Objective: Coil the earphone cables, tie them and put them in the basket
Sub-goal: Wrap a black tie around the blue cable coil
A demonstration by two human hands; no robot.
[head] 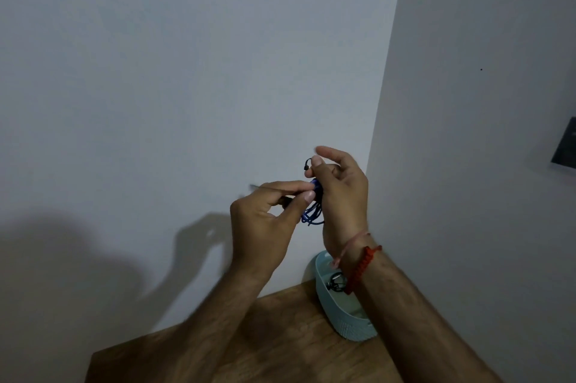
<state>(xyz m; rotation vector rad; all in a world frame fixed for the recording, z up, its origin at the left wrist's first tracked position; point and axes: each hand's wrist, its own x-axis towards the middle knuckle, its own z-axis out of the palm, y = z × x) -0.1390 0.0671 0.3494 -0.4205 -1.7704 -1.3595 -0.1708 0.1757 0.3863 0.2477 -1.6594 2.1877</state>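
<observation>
Both hands are raised in front of the wall, above the table. A blue earphone cable (312, 213) hangs in a small coil between them, its loops dangling below the fingers. My right hand (341, 195) grips the coil's top, with a dark earbud sticking out above its thumb. My left hand (265, 220) pinches the cable's end at the coil between thumb and forefinger; a thin dark piece pokes out leftward. A pale blue basket (339, 317) stands on the wooden table (280, 348) below my right wrist, with a dark coiled earphone (336, 281) inside.
Two white walls meet in a corner behind the basket. A dark panel (565, 145) is fixed on the right wall. The table's left edge runs at the lower left. Red and pink threads circle my right wrist.
</observation>
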